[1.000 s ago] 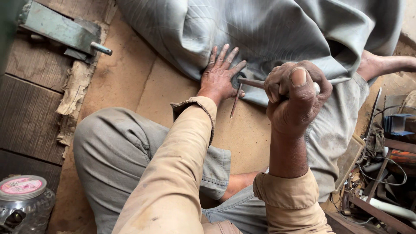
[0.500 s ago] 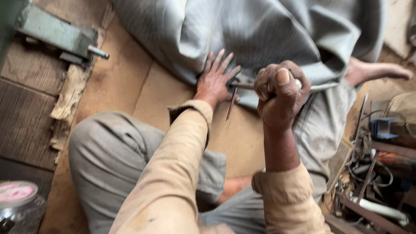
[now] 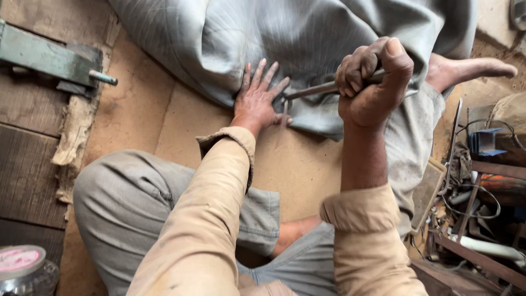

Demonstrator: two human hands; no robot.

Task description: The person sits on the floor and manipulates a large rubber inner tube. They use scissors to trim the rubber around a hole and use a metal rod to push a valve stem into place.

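Nearest the camera, right hand (image 3: 372, 82) is fisted tight around a metal tool (image 3: 312, 90), whose long axis runs left toward the left hand (image 3: 257, 98), spread flat on grey cloth (image 3: 307, 38) beyond.

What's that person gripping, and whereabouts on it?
The right hand grips a metal tool by its handle end; the left hand just presses flat on grey cloth.
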